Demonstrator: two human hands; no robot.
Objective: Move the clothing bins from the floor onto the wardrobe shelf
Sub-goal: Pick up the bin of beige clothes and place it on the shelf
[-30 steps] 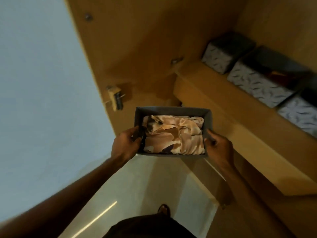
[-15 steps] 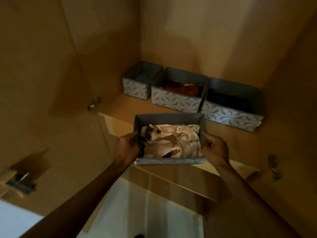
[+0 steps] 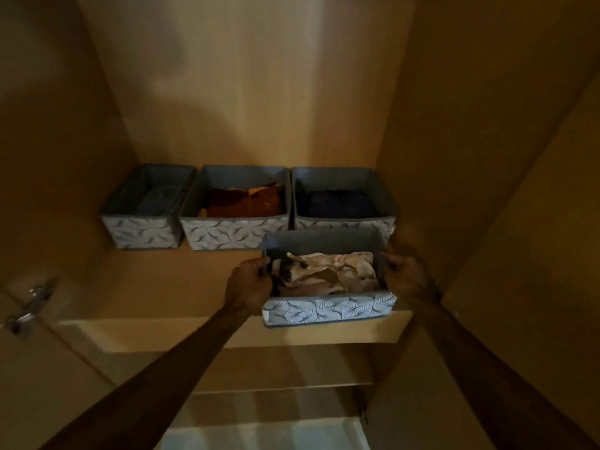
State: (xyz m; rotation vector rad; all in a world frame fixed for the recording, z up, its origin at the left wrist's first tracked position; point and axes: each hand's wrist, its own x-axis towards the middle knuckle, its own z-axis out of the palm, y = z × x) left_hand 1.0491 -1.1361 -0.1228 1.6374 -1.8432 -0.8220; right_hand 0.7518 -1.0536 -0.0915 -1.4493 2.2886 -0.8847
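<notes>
Gripping one cream-clothes bin at ends: left hand, right hand; three bins rowed behind on shelf.

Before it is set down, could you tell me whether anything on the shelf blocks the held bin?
Nothing visible does: the shelf front is bare. The right bin stands just behind the held bin.

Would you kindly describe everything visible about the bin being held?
The held bin is a soft-looking, open-topped fabric box, grey inside, with a pale leaf-patterned front, level. Crumpled beige and dark cloth fills it. The left hand and right hand grip its short sides. It is at the front right of the shelf; whether it rests there is unclear.
</notes>
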